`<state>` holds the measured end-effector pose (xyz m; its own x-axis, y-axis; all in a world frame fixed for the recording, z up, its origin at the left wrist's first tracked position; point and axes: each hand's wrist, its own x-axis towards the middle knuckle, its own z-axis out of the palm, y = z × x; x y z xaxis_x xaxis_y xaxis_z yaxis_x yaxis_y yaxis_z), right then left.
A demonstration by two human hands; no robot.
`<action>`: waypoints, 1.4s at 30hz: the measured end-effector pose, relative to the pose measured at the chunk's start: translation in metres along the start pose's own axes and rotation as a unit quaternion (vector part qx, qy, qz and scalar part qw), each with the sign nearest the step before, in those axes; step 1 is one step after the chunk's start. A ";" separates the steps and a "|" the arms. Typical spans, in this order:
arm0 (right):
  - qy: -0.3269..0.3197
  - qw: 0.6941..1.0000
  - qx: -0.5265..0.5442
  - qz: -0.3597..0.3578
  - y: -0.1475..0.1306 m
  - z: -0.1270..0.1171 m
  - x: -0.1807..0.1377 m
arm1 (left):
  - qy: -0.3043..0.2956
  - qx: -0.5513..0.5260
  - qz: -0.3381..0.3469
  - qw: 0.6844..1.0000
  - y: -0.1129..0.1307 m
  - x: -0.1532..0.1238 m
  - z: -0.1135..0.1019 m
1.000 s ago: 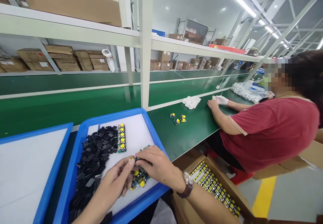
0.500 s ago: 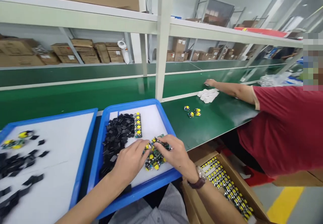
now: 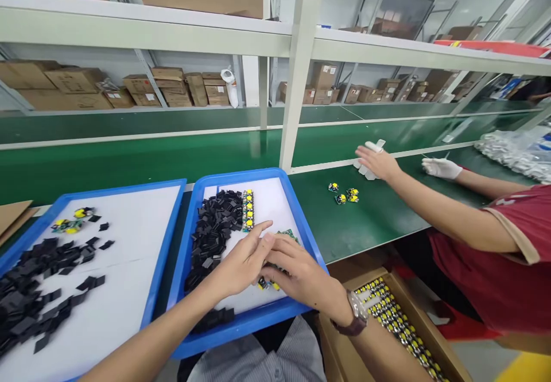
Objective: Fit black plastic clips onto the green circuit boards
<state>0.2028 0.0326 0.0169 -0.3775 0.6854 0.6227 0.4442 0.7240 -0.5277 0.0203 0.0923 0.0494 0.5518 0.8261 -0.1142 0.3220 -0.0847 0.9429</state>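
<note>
Blue plastic tray (image 3: 307, 227), white-lined, holds heaped flat black pieces (image 3: 215, 224), a row of yellow-topped circuit boards (image 3: 248, 210), and loose boards (image 3: 287, 234) partly under left hand (image 3: 241, 261) and right hand (image 3: 300, 270), touching; grip hidden, cannot tell.

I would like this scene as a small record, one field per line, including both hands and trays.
Left hand: close against right hand; grip hidden
Right hand: over partly hidden circuit boards; grip hidden
Right tray: blue rim, flat black pieces, row of yellow-topped boards
Left tray: blue rim, flat black pieces, few yellow-topped boards
Cardboard box: rows of yellow-topped parts
Co-worker: one gloved hand
</note>
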 end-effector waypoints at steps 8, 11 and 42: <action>0.168 0.981 -0.095 0.005 -0.005 0.028 -0.003 | 0.149 -0.135 -0.030 0.979 -0.004 -0.016 0.029; 0.193 0.975 -0.111 0.004 -0.001 0.029 0.001 | 0.186 -0.125 -0.006 0.975 -0.011 -0.012 0.033; -0.107 0.990 -0.071 0.054 0.058 -0.007 0.022 | 0.153 0.376 0.018 0.914 -0.044 0.090 -0.065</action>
<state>0.2256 0.0891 0.0039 -0.4779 0.7699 0.4229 0.5954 0.6379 -0.4885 0.0063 0.2065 0.0179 0.3692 0.9224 0.1136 0.8086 -0.3791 0.4499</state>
